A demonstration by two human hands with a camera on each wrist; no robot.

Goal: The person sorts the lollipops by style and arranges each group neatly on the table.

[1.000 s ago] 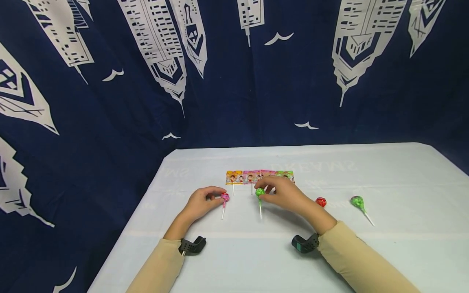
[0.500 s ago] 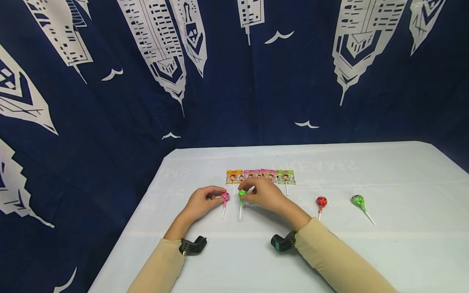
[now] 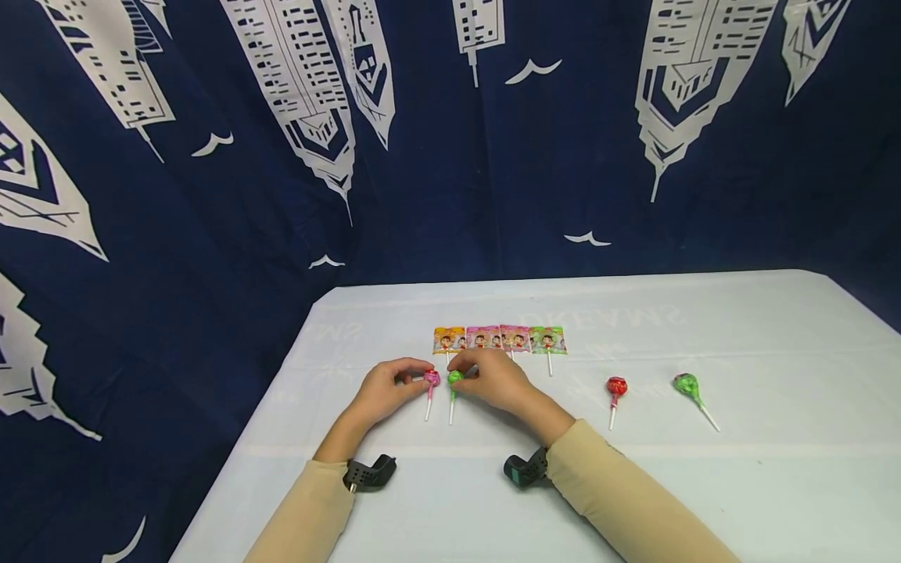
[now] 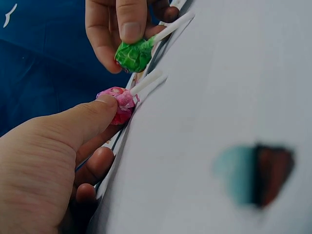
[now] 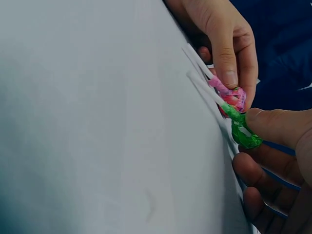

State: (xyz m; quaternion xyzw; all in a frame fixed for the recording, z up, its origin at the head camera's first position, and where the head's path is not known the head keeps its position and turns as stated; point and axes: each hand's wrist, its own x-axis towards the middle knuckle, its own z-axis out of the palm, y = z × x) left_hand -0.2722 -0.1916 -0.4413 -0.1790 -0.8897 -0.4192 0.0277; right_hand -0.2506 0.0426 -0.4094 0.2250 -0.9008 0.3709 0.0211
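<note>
The left hand (image 3: 383, 392) pinches the wrapped head of a pink lollipop (image 3: 432, 379), its white stick pointing toward the near edge. Just right of it, the right hand (image 3: 495, 381) pinches a green lollipop (image 3: 454, 378) by its head between thumb and forefinger. The two lollipops stand side by side with a small gap, sticks roughly parallel. In the left wrist view the thumb lies on the pink wrapper (image 4: 126, 100), with the green head (image 4: 134, 56) beyond it. The right wrist view shows the right thumb on the green wrapper (image 5: 245, 134).
Behind the hands, flat lollipops in orange (image 3: 449, 339), pink (image 3: 483, 337), pink (image 3: 516, 338) and green (image 3: 548, 339) packets lie in a row. To the right lie a red lollipop (image 3: 616, 387) and another green lollipop (image 3: 687, 385) on the white table (image 3: 450, 500).
The right hand has moved left with the green lollipop, bringing it close beside the pink one. The red lollipop's stick and the green packet have come into full view. The left hand stays in place.
</note>
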